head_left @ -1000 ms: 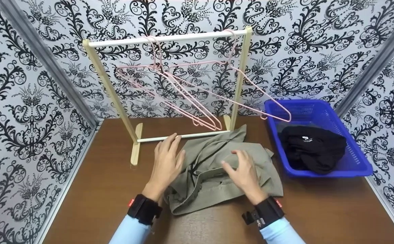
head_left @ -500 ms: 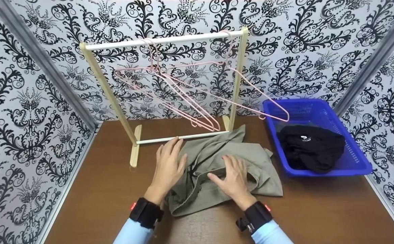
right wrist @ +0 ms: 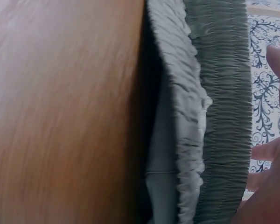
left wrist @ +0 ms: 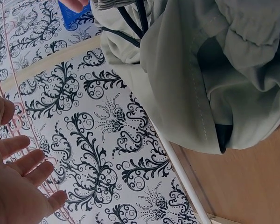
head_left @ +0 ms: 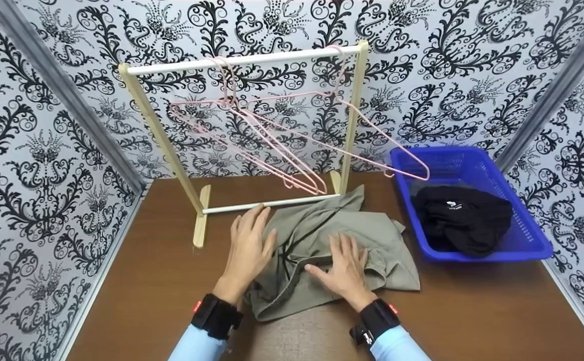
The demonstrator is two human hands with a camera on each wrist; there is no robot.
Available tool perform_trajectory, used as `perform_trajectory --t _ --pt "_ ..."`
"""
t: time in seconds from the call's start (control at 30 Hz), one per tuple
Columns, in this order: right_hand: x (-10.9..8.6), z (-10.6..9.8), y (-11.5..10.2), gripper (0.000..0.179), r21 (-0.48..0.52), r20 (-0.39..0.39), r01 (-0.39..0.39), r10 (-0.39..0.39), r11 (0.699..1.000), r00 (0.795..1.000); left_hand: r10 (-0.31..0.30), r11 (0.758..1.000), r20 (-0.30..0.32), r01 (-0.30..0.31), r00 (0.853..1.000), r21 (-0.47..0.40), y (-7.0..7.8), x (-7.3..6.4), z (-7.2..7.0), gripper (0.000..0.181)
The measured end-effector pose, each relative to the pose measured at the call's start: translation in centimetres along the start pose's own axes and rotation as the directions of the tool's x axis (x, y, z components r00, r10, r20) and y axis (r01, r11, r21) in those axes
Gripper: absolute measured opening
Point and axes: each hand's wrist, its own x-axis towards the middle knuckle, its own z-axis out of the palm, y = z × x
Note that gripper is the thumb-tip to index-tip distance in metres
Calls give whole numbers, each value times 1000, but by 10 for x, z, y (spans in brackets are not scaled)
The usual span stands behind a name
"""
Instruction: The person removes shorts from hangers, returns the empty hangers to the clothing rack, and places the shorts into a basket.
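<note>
Crumpled olive-green shorts (head_left: 317,225) lie on the table, with a gathered elastic waistband (right wrist: 224,107) and black drawstrings (left wrist: 130,23). At the shorts' left edge, my left hand (head_left: 246,245) has its fingers spread and holds nothing. The left wrist view shows this hand (left wrist: 23,172) with loose, parted fingers beside the shorts. My right hand (head_left: 344,265) is over the front of the shorts at the waistband, fingers stretched forward and thumb apart. Part of the waistband is hidden beneath it. From the right wrist, the waistband's opening faces the camera.
Behind the shorts stands a wooden rack with a white top bar (head_left: 272,56), bearing several pink hangers (head_left: 292,143). A blue basket (head_left: 535,235) with black clothing (head_left: 467,215) stands right on the brown table (head_left: 146,281). Patterned walls enclose the back and sides.
My right hand has moved left and slightly nearer over the waistband, and its front edge has folded lower. My left hand has stayed almost in place.
</note>
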Motion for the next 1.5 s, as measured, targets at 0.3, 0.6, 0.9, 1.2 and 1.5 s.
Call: perform_trajectory --t 0.3,0.6,0.9,1.2,1.5 --pt "3 7 10 109 13 112 -146 144 989 983 11 1000 -22 -11 1000 -7 -2 0 0 46" --pt "9 12 9 118 -58 145 -228 234 972 961 -6 1000 -2 6 1000 -13 -4 -5 2 46" --pt "19 15 -1 117 -81 190 -333 342 940 920 -20 1000 31 20 999 13 -4 -6 0 47" --pt "23 22 -5 117 -119 190 -361 378 925 906 -30 1000 28 29 999 11 -4 -6 0 46" --pt "20 24 -5 105 -227 164 -325 365 918 916 -20 1000 13 20 1000 14 -7 -6 -1 49"
